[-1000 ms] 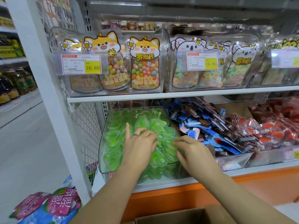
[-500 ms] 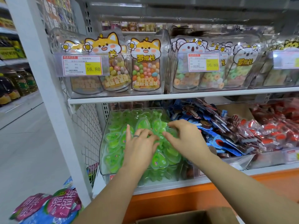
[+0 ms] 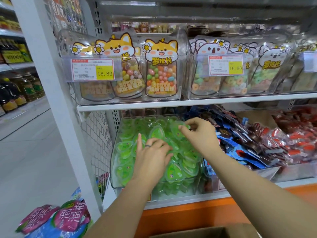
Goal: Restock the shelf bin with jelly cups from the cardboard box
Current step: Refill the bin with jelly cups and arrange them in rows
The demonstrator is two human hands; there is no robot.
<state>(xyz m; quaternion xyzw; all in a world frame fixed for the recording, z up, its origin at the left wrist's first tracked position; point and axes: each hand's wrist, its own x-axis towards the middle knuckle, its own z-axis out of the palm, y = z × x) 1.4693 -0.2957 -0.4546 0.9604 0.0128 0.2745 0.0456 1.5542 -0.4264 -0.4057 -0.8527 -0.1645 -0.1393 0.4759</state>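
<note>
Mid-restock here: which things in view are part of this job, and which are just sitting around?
Job: jelly cups; shelf bin; cardboard box; left hand, resting on the cups; right hand, pinching one cup.
Lying about: blue packets; red packets; candy pouches on the shelf above; pink bags on the floor.

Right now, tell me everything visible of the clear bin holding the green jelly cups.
The bin is clear, glossy plastic with rounded corners and an open top, standing at the left end of the lower shelf. Green jelly cups fill it in a heap. The left hand rests flat on the heap; the right hand pinches one cup near the back. Blue packets lie in the neighbouring bin to its right.
</note>
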